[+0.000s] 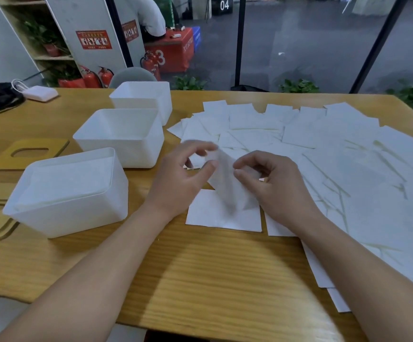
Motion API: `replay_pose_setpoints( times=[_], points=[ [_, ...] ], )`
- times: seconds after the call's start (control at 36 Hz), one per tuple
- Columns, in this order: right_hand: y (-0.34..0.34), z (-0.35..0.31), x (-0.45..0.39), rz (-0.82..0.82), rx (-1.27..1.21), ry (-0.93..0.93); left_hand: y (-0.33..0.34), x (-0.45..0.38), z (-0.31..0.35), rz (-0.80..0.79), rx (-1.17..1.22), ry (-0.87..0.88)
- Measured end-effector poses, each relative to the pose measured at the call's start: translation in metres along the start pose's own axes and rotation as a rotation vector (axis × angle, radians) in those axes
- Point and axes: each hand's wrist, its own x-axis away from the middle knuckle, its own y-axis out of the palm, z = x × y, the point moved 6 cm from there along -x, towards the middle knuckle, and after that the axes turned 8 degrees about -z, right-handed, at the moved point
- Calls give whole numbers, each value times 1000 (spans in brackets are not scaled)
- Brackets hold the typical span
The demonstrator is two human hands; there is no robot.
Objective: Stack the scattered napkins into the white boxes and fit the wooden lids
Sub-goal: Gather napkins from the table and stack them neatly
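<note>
Left hand (pixel 188 174) and right hand (pixel 272 178) both pinching one blurred napkin (pixel 227 186) above wooden table (pixel 200 267), nearest white box (pixel 64 193) napkin-filled, scattered napkins (pixel 324 149) rightward, wooden lid (pixel 27 154) at left

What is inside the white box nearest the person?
The nearest white box holds a stack of white napkins almost to the rim. Only the top sheet shows; the layers beneath it are covered.

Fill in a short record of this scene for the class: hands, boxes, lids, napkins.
left hand: pinches the lifted napkin
right hand: pinches the same napkin
boxes: three white, lidless; nearest box holds napkins
lids: one wooden lid flat on the table, more at the left edge
loose napkins: spread over the table's right side
</note>
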Motion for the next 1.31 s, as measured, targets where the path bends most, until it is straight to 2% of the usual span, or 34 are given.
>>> replay_pose_setpoints(
  times=[0.08,0.22,0.31,0.36,0.42,0.47,0.67,0.81,0.97,1.14,1.31],
  points=[
    [-3,-10,3,-33,-5,-74,-3,-3,-2,-37,-2,-27],
    [-7,-14,5,-101,-61,-74,-2,-4,-3,-121,264,-93],
    [-12,-1,2,-103,-74,18,-5,-2,-7,-163,212,-105],
    [-14,8,1,-118,28,77,-1,-1,-13,-253,177,-150],
    [-12,15,2,-173,99,122,6,0,-17,-343,84,-167],
    [-7,19,3,-229,146,159,10,2,-20,-361,-34,-147],
    [0,25,4,-255,211,189,6,0,-25,-282,-148,-148],
    [3,23,7,-285,301,170,6,1,-26,-292,-239,-146],
    [-3,13,6,-200,348,85,-7,-7,-29,-141,-319,-104],
    [12,14,10,-271,312,62,-6,-6,-40,-146,-394,-179],
    [14,13,10,-288,344,43,-13,-7,-43,-65,-383,-233]
  ],
)
